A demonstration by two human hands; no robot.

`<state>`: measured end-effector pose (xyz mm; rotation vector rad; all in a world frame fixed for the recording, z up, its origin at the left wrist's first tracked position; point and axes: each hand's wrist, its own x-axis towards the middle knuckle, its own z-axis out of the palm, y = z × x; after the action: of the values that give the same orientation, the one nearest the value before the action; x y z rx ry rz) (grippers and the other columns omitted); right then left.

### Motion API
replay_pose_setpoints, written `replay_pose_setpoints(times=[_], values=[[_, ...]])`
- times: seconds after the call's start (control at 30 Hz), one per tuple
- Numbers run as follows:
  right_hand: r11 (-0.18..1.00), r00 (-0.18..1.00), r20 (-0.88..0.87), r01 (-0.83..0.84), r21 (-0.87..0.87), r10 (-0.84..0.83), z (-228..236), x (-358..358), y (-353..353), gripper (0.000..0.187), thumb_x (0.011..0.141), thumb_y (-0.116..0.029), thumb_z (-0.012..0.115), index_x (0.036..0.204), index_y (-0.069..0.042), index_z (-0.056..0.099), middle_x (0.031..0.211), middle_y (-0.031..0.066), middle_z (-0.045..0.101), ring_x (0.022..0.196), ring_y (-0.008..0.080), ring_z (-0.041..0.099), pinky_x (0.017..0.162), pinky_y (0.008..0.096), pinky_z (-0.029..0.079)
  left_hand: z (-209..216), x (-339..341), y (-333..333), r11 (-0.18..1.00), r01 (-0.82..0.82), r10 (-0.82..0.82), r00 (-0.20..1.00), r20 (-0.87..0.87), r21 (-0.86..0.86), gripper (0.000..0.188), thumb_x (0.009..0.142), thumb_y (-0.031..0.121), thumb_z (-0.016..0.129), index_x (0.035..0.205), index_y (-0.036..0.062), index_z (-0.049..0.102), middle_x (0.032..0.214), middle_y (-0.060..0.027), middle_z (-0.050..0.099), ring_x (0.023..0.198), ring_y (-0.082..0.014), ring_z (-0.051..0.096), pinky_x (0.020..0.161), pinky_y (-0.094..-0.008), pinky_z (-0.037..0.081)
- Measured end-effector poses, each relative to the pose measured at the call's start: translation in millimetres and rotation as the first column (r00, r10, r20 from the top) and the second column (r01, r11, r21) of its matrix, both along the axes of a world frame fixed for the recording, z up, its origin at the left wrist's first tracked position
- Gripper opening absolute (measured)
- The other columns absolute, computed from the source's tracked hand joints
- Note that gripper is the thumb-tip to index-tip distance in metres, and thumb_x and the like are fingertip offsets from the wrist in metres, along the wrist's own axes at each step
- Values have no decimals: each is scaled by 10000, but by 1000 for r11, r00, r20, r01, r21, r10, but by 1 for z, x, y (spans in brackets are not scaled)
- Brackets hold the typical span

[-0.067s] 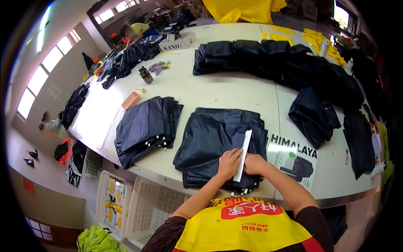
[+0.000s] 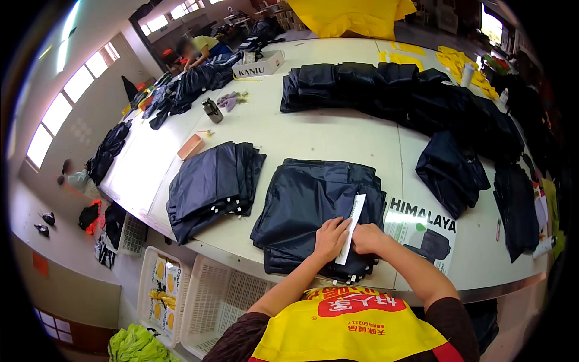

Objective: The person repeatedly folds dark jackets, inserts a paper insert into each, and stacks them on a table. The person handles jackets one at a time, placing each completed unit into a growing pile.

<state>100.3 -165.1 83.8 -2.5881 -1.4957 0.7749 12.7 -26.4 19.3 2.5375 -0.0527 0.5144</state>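
A strip point(image 2: 351, 229) lies on the stack point(image 2: 304, 196), right of a pile point(image 2: 208, 184).

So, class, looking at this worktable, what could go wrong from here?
First, the long, flat white strip might skew: the stack of glossy dark folded fabric beneath it is creased, and the right hand, curled close beside the strip, could nudge it while the left hand rests by its other side.
Second, that stack lies close to the front edge of the pale, flat tabletop, so a tug could drag layers over.
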Motion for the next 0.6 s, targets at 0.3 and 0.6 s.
replay_pose_setpoints(times=[0.3, 0.6], values=[[961, 931, 306, -245, 126, 197, 70, -9, -40, 233, 714, -102, 617, 939, -53, 654, 943, 124, 568, 879, 274, 555, 715, 377, 503, 20, 0, -13, 975, 89, -34, 964, -262, 202, 529, 788, 381, 606, 1283, 249, 474, 1341, -135, 413, 1244, -312, 373, 869, -463, 390], [971, 992, 116, 26, 236, -54, 15, -83, -44, 984, 631, -446, 761, 1350, 28, 286, 1389, 296, 247, 1285, 446, 270, 968, 532, 332, -25, -18, -1, 877, -53, 65, 998, 9, -477, 233, 849, 186, 573, 1038, 55, 613, 1078, -143, 585, 1013, -245, 558, 795, -366, 443]])
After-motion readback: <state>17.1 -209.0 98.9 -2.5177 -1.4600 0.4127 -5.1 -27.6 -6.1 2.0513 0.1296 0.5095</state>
